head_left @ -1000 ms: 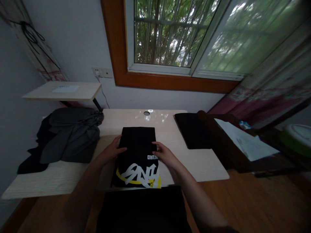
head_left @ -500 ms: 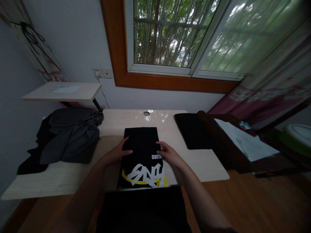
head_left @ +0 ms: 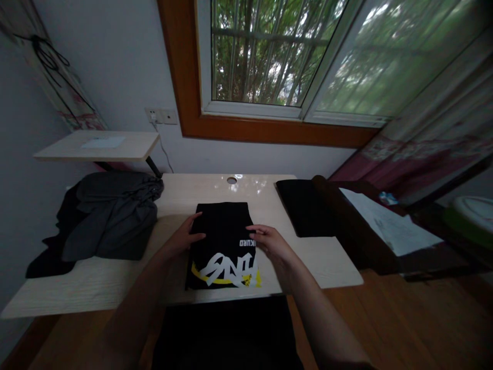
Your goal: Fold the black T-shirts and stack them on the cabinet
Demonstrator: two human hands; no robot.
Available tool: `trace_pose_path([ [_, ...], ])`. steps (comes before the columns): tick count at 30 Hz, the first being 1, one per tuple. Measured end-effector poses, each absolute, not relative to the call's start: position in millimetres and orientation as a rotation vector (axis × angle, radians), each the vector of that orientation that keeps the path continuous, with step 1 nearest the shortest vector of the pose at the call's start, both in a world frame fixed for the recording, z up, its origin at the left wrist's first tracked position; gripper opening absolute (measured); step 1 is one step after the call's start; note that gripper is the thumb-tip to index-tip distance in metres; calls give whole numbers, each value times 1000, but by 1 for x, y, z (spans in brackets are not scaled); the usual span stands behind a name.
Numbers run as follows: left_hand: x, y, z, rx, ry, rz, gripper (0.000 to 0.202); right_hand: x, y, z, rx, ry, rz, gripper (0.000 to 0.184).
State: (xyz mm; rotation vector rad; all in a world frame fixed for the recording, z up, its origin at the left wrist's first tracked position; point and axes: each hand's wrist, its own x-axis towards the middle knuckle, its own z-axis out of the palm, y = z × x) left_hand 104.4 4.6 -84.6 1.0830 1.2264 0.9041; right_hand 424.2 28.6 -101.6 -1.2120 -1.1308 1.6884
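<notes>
A folded black T-shirt [head_left: 223, 231] with white and yellow lettering lies on the pale wooden desk [head_left: 115, 282], right in front of me. My left hand [head_left: 184, 237] rests on its left edge, fingers stretched flat over the cloth. On the shirt's right edge lies my right hand [head_left: 269, 241], fingers extended and pressing down beside the small white word. Neither hand lifts the shirt.
A heap of grey and black clothes [head_left: 108, 216] covers the desk's left side. Another folded black garment [head_left: 304, 205] lies at the right back. A dark wooden piece with white paper [head_left: 385, 223] stands to the right. A cable hole [head_left: 231, 180] sits near the wall.
The shirt has slid a little away from me and its printed end now lies fully on the desk. Both hands stayed on its two sides.
</notes>
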Motion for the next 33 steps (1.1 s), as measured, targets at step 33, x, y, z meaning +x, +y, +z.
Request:
trace_pose_path([
  [33, 79, -20, -78, 1423, 1252, 528, 98, 446, 28, -92, -1324, -1697, 1598, 80],
])
